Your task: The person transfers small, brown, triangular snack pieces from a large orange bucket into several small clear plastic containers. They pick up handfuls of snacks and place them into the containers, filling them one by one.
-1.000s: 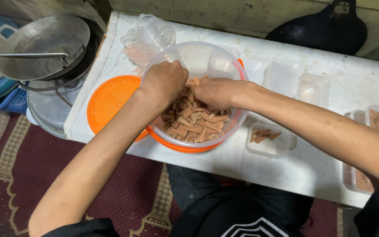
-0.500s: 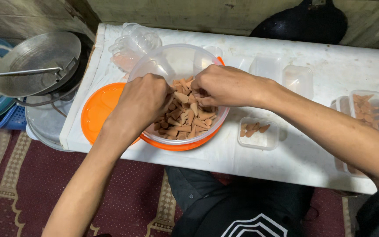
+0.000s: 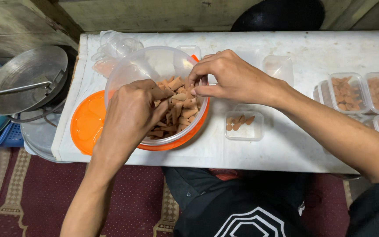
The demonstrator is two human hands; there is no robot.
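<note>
Both hands are working inside a clear plastic bowl [image 3: 154, 70] of small orange-brown snack pieces [image 3: 181, 115]. The left hand [image 3: 130, 112] is curling its fingers into the pile, pinched on pieces. The right hand [image 3: 229, 77] is pinching a piece at the bowl's far rim. The bowl is sitting on an orange lid [image 3: 86, 125] on the white table [image 3: 286, 149]. Just beside it, a small clear container [image 3: 244, 126] is holding a few pieces; filled containers [image 3: 346, 93] are lying farther right.

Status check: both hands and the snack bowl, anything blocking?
Left hand and right hand both in clear bowl, pinching brown snack pieces. Small container beside it, few pieces inside. Nothing blocking.
</note>
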